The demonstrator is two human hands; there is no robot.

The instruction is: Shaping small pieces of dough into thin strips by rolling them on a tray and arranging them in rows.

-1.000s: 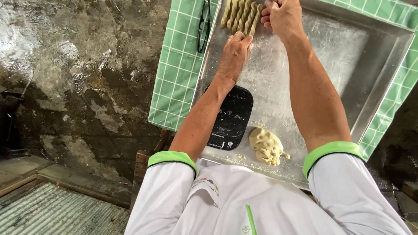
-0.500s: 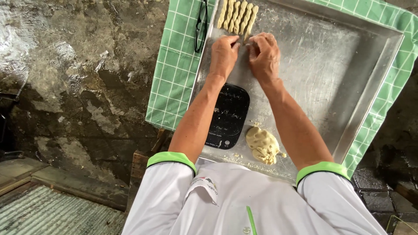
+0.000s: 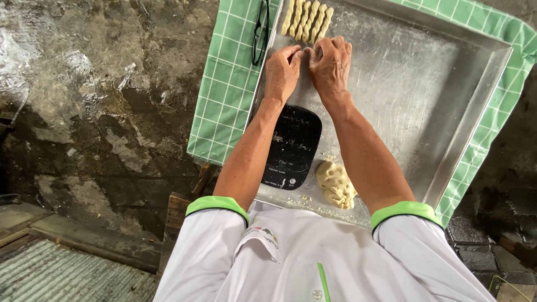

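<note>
A green checked cloth (image 3: 224, 95) covers the support (probably a low table, mostly hidden). On the cloth lie a large metal tray (image 3: 425, 84) and dark-framed glasses (image 3: 259, 31) just beside the tray's left rim.

1. Soft, even daylight fills the scene; nothing is blown out or lost in darkness.
2. The metal tray (image 3: 425, 95) gives back a dull, hazy sheen, brightest across its scratched middle, with no hard glare.
3. Wet patches on the stone floor (image 3: 84, 100) shine pale at upper left.
4. Shadows are faint and short: a soft one lies under the hands (image 3: 307, 70) and forearms.
5. Focus is sharp at centre, and the wide lens bends lines and stretches the white shirt (image 3: 313, 257) near the lower edge.
6. The corners darken slightly.
</note>
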